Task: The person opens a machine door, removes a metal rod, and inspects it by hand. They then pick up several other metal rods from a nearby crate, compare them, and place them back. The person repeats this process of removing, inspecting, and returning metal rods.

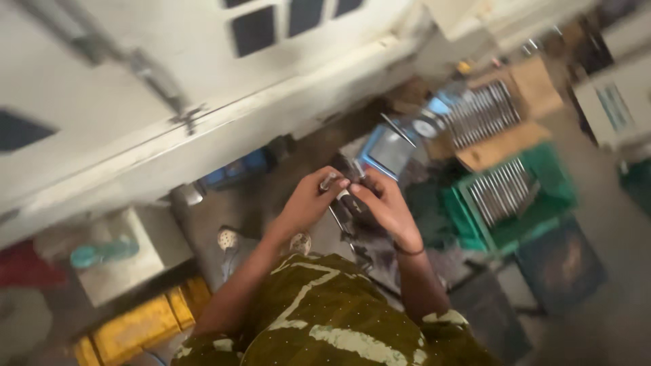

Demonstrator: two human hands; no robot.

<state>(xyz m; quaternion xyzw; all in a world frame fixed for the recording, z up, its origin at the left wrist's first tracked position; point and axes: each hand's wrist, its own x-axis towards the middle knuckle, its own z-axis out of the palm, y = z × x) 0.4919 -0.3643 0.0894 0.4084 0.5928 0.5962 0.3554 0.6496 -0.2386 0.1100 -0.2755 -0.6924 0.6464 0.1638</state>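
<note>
1. Blurry workshop floor shows all around, and the whole view is tipped to one side.
2. Far left, a pale wall runs across the top, with dark square holes in it.
3. Low on the left sits a yellow box, and above it lies a teal thing on a pale block. What the teal thing is cannot be made out.
4. Near the middle, the left hand is raised in front of the body. Its fingers are curled shut around the top of a small metal part.
5. That metal part sits between both hands, right in the middle of the view. It is dark and shiny, with a thin piece hanging down under the hands.
6. Just beside it, the right hand pinches the same metal part, thumb and fingers closed on it. A dark band is on that wrist.
7. Below the hands is an olive shirt with pale marks.
8. Behind the hands is a blue machine.
9. To the right, a green crate holds a row of shiny metal rods.
10. Higher up, more metal rods lie by a brown cardboard box.
</note>
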